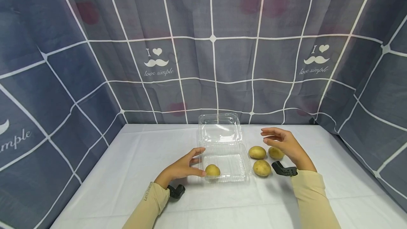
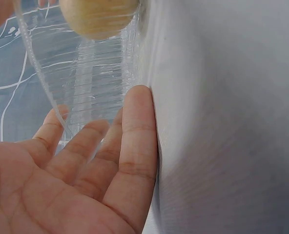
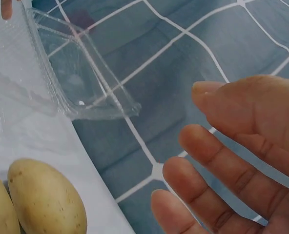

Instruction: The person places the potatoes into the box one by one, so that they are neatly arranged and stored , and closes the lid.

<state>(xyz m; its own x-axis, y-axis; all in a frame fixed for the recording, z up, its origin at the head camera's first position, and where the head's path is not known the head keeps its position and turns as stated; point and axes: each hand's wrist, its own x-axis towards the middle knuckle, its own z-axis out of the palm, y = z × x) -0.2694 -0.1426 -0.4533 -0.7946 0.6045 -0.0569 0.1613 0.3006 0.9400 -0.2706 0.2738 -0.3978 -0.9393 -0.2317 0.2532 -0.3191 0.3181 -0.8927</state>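
Note:
A clear plastic clamshell box (image 1: 226, 163) stands with its lid (image 1: 220, 128) raised behind it. One potato (image 1: 212, 170) lies in the box's front left corner; the left wrist view shows this potato (image 2: 99, 17) through the ribbed wall. My left hand (image 1: 184, 167) is at the box's left side, fingers fairly straight and spread along the wall, with the thumb near the front corner. To the right of the box, my right hand (image 1: 284, 144) hovers above the loose potatoes, its fingers loosely bent with nothing between them in the right wrist view.
Three potatoes sit on the white cloth right of the box: a back left potato (image 1: 257, 152), a back right potato (image 1: 276, 153) partly behind the hand, and a front potato (image 1: 262, 168). A grey checked curtain (image 1: 190, 63) encloses the table's back and sides.

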